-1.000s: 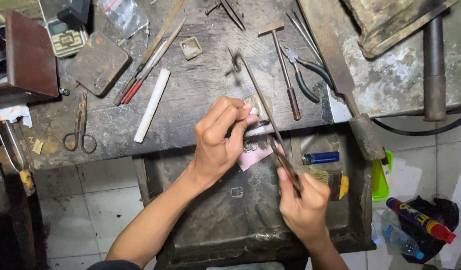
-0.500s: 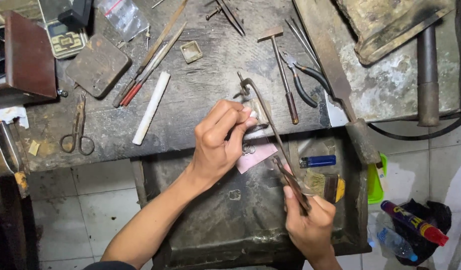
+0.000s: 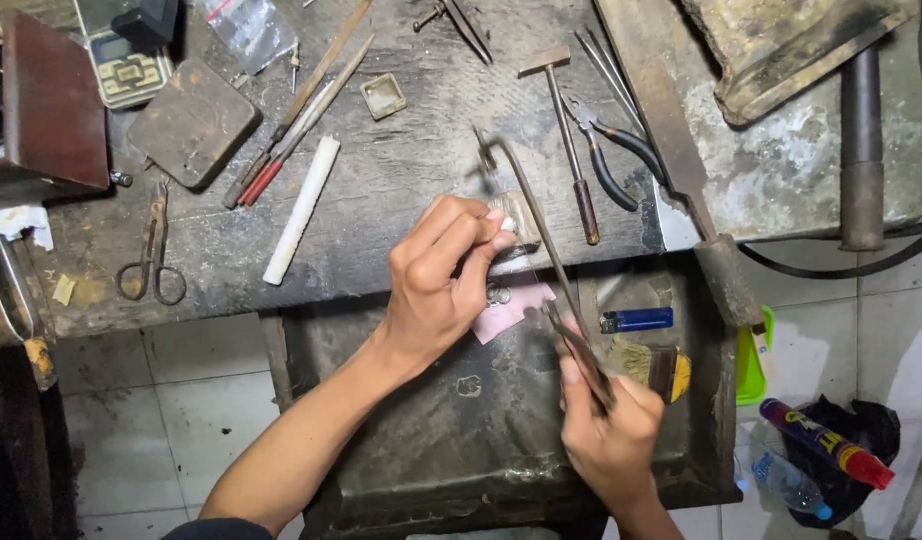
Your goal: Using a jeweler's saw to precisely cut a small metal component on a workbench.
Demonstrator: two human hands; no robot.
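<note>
Right hand (image 3: 611, 435), nearest, fist closed around the handle of a thin-framed jeweller's saw (image 3: 541, 240), whose dark metal frame slants up onto the tabletop (image 3: 401, 190). Left hand (image 3: 446, 275) pinches a small pale workpiece (image 3: 508, 225) between thumb and fingertips against a worn wooden bench peg (image 3: 521, 222) at the tabletop edge, above a dented metal catch tray (image 3: 431, 440) holding a pink paper scrap (image 3: 511, 310), blue lighter (image 3: 636, 320) and bristle brush (image 3: 651, 365). Farther: small hammer (image 3: 566, 140), black-handled pliers (image 3: 611, 150), white rod (image 3: 301, 210), rusty scissors (image 3: 153, 250) on scarred, grimy wood.
</note>
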